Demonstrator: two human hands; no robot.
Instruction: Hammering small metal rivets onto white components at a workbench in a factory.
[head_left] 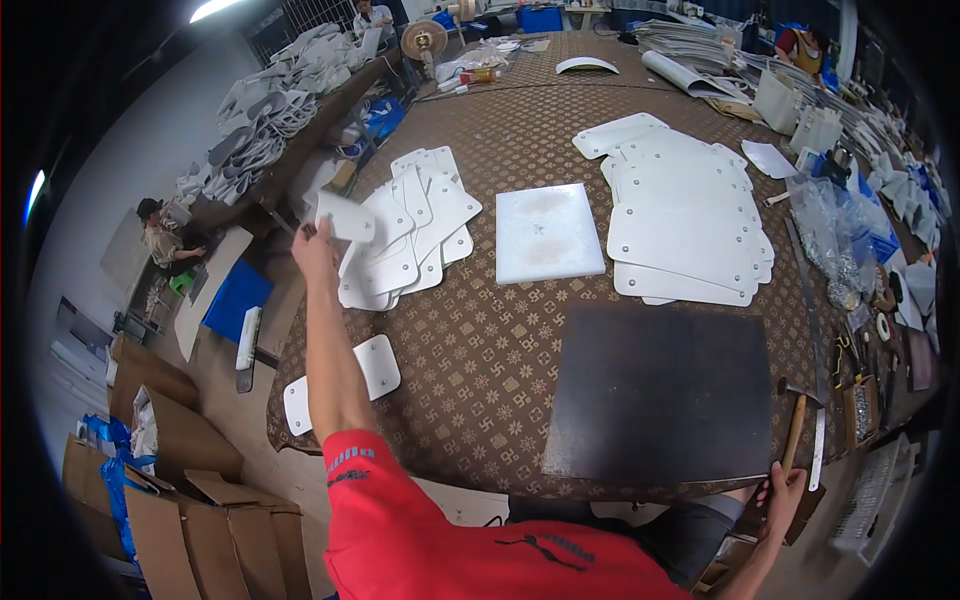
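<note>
My left hand (316,250) reaches out over the left side of the table, its fingers closed on the edge of a white sheet piece (346,218). That piece is slightly blurred and overlaps a loose pile of similar white pieces (432,215) with metal studs near their corners. Down at the table's front right edge, my right hand (783,492) grips the wooden handle of a hammer (795,432). The hammer's head points away from me, beside a dark flat mat (660,395). A white square block (548,235) lies between the left pile and a stack of larger white studded sheets (685,215).
Two studded pieces (377,367) lie by my left forearm. A long metal ruler (818,450) runs along the right side, near a box of small metal parts (860,410) and clear plastic bags (830,235). Cardboard boxes (215,520) stand at lower left. Other people sit farther off.
</note>
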